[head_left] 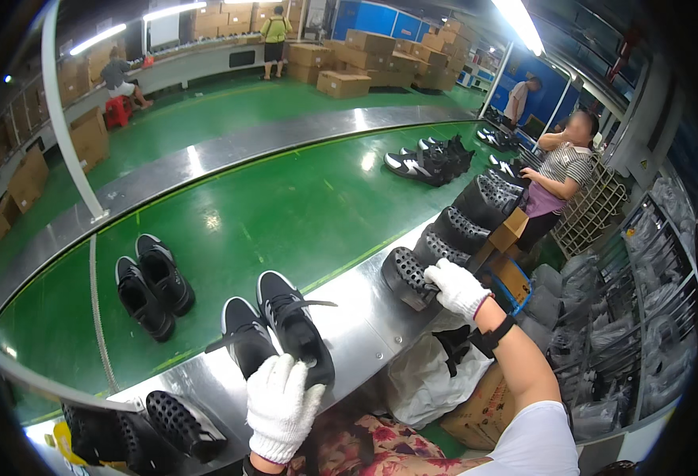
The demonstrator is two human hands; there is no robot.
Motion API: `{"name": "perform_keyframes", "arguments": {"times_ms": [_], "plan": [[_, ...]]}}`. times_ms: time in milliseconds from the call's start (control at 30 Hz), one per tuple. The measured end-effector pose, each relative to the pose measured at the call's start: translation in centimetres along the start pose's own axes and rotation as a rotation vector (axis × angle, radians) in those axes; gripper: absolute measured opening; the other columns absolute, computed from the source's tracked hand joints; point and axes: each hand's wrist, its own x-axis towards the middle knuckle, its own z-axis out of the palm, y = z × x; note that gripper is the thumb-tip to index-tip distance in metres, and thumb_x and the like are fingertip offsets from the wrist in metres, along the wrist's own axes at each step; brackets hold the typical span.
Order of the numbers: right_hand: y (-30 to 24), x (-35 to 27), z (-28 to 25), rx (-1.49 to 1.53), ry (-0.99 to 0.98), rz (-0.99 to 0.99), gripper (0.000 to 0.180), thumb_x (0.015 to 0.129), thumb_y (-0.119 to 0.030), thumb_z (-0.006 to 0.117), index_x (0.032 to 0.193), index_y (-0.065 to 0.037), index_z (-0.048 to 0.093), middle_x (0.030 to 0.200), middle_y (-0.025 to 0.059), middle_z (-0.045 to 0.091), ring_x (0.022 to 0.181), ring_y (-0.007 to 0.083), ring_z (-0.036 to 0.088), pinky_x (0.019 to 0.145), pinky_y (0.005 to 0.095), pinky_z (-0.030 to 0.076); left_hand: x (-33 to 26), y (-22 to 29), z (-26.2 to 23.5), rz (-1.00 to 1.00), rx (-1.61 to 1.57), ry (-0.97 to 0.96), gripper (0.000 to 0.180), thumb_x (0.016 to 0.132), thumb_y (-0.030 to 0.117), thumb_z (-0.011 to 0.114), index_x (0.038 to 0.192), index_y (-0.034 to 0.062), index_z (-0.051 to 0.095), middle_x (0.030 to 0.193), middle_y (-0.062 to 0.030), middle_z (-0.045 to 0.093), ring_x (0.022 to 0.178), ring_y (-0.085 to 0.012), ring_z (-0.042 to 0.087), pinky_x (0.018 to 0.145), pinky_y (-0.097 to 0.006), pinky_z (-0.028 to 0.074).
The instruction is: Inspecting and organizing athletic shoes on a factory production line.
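My left hand (280,406), in a white knit glove, is closed at the heel of a black sneaker (243,335) with a pale sole edge and loose laces. Its mate (289,317) stands right beside it, at the edge of the green belt. My right hand (458,289), gloved the same way, grips the end of a black perforated shoe-shaped form (406,274) on the metal ledge (365,333). Similar black forms (460,228) stand in a row beyond it. The fingertips of both hands are partly hidden.
Another pair of black sneakers (153,282) sits on the belt (230,222) to the left; more shoes (428,163) lie farther along. Perforated forms (181,424) fill the lower left. A person in a striped shirt (567,170) stands at right, by a rack (642,278) of wrapped items.
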Motion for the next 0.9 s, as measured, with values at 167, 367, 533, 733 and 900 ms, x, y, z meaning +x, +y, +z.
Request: {"name": "perform_keyframes", "arguments": {"times_ms": [167, 367, 533, 733, 900], "plan": [[2.0, -0.4, 1.6, -0.007, 0.049, 0.017, 0.027, 0.081, -0.001, 0.061, 0.106, -0.012, 0.059, 0.106, 0.019, 0.058, 0.099, 0.0409, 0.062, 0.085, 0.0485, 0.052, -4.8, 2.3, 0.3, 0.028, 0.094, 0.155, 0.044, 0.072, 0.013, 0.08, 0.111, 0.0024, 0.064, 0.12, -0.0174, 0.062, 0.115, -0.0391, 0.058, 0.096, -0.051, 0.044], [2.3, -1.4, 1.9, 0.056, 0.313, -0.064, 0.027, 0.075, 0.002, 0.063, 0.1, -0.01, 0.062, 0.103, 0.0184, 0.06, 0.098, 0.0405, 0.061, 0.084, 0.0471, 0.052, -7.2, 4.3, -0.1, 0.008, 0.124, 0.225, 0.044, 0.072, 0.009, 0.079, 0.113, 0.0015, 0.063, 0.119, -0.0183, 0.063, 0.114, -0.0399, 0.058, 0.097, -0.05, 0.046], [2.4, -1.8, 1.5, 0.067, 0.226, -0.079, 0.028, 0.083, 0.0, 0.059, 0.106, -0.013, 0.063, 0.108, 0.0188, 0.059, 0.103, 0.0405, 0.061, 0.087, 0.0488, 0.051, -7.6, 5.6, 0.2, 0.018, 0.102, 0.209, 0.043, 0.072, 0.008, 0.079, 0.112, 0.0007, 0.063, 0.117, -0.0184, 0.063, 0.112, -0.0395, 0.059, 0.097, -0.05, 0.047], [2.6, -2.6, -0.4, 0.169, 0.341, -0.1, 0.024, 0.079, 0.003, 0.062, 0.098, -0.012, 0.065, 0.103, 0.0173, 0.059, 0.097, 0.0398, 0.061, 0.082, 0.0462, 0.051, -8.2, 6.3, 0.5, -0.006, 0.071, 0.266, 0.039, 0.073, 0.006, 0.079, 0.109, 0.0007, 0.065, 0.115, -0.0191, 0.064, 0.108, -0.0397, 0.06, 0.094, -0.047, 0.049], [2.1, -4.1, -2.5, 0.346, 0.434, -0.099, 0.024, 0.076, -0.002, 0.067, 0.098, -0.012, 0.065, 0.104, 0.0154, 0.059, 0.1, 0.0387, 0.06, 0.083, 0.0457, 0.051, -6.8, 7.1, 0.1, -0.166, -0.231, 0.288, 0.035, 0.079, 0.007, 0.077, 0.111, -0.0016, 0.066, 0.116, -0.0194, 0.066, 0.107, -0.0359, 0.062, 0.094, -0.043, 0.05]]}}
